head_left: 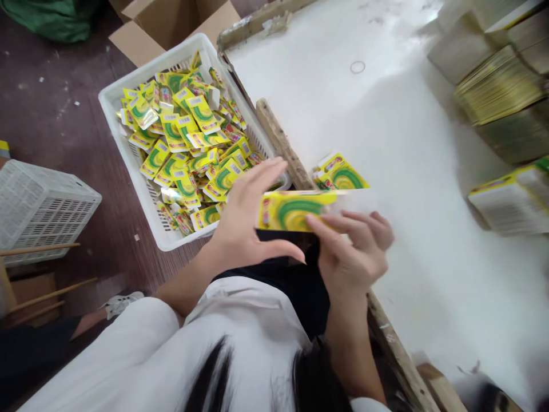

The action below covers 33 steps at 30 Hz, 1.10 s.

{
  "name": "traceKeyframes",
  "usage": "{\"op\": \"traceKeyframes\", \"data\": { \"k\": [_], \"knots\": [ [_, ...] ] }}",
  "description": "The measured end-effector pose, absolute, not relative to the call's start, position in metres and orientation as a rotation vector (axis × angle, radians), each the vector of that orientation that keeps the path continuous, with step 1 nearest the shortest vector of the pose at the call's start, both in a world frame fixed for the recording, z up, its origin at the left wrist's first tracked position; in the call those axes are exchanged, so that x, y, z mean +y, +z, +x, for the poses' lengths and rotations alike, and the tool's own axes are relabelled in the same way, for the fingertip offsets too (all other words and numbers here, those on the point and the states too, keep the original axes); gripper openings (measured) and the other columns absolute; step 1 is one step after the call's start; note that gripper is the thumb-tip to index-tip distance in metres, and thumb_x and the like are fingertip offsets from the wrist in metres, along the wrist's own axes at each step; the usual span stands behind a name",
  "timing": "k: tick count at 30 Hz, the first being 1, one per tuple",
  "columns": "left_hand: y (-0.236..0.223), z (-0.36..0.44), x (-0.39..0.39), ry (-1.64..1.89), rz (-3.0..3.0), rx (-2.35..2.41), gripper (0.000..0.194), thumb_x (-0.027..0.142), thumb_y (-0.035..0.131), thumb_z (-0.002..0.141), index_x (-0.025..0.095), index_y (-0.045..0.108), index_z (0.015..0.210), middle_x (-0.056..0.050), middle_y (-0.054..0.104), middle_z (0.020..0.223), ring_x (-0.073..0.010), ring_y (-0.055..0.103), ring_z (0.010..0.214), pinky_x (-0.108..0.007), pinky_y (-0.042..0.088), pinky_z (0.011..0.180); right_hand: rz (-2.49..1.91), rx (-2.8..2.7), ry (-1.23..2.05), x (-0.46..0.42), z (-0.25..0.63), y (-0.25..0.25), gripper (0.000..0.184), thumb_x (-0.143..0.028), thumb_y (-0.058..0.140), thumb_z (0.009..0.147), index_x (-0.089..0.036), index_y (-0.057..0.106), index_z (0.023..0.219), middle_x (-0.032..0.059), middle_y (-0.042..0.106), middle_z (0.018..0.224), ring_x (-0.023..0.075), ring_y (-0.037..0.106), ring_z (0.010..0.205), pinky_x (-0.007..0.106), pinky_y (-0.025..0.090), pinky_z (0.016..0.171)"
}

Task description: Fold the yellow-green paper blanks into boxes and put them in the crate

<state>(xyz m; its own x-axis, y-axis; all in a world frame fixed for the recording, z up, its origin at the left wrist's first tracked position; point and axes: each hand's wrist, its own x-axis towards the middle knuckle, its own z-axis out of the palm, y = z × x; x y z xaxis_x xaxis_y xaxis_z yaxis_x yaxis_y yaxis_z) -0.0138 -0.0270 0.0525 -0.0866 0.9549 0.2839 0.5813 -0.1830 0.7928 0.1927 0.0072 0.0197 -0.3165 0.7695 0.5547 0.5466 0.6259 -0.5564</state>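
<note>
A small yellow and green printed carton is held level above my lap, its right end blurred and whitish. My right hand grips it between thumb and fingers near that end. My left hand stands at the carton's other end, fingers and thumb spread apart, its palm close to or touching the end. Behind the held carton, a few similar cartons lie on the edge of the white table. To the left, a white plastic basket holds a heap of similar yellow and green cartons.
The white table has a raised wooden edge strip. Stacks of flat yellowish card and a pale stack stand at right. An open cardboard box, a white crate and another person's shoe are at left.
</note>
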Motion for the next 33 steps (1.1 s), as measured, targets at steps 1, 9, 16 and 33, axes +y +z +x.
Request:
{"op": "traceKeyframes", "data": {
  "k": [1,9,16,33],
  "knots": [
    [0.053,-0.013,-0.026,1.027,1.861,1.606,0.089,0.054,0.081,0.076,0.023,0.040,0.148,-0.017,0.052,0.147,-0.0375,0.046,0.141,-0.053,0.041,0.115,-0.953,-2.080,0.369,0.005,0.191,0.021,0.049,-0.009,0.066,0.092,-0.052,0.073,0.115,-0.0044,0.075,0.101,0.0256,0.066,0.108,0.059,0.038,0.116],
    [0.021,0.006,-0.031,0.866,1.914,1.542,0.064,0.032,0.075,0.078,0.019,0.047,0.134,-0.010,0.066,0.122,-0.0269,0.068,0.107,-0.037,0.055,0.090,-1.060,-1.435,1.081,-0.008,0.177,0.021,0.067,-0.033,0.065,0.096,-0.035,0.036,0.157,0.0080,0.046,0.157,0.0328,0.040,0.148,0.061,0.033,0.122],
    [0.012,0.020,-0.038,1.060,2.107,1.351,0.058,0.025,0.065,0.086,0.026,0.039,0.137,-0.009,0.061,0.123,-0.0243,0.064,0.113,-0.034,0.056,0.085,-0.971,-1.219,1.701,-0.008,0.169,0.004,0.056,-0.051,0.066,0.094,-0.027,0.055,0.143,0.0104,0.070,0.131,0.0300,0.067,0.122,0.054,0.051,0.109],
    [0.014,0.004,-0.027,0.840,1.977,1.770,0.044,0.038,0.073,0.080,0.018,0.055,0.115,-0.010,0.069,0.109,-0.0284,0.066,0.103,-0.042,0.050,0.089,-0.913,-2.051,0.934,-0.001,0.182,0.012,0.051,-0.015,0.063,0.094,-0.038,0.061,0.140,0.0027,0.043,0.162,0.0297,0.051,0.142,0.046,0.052,0.112]
  ]
}}
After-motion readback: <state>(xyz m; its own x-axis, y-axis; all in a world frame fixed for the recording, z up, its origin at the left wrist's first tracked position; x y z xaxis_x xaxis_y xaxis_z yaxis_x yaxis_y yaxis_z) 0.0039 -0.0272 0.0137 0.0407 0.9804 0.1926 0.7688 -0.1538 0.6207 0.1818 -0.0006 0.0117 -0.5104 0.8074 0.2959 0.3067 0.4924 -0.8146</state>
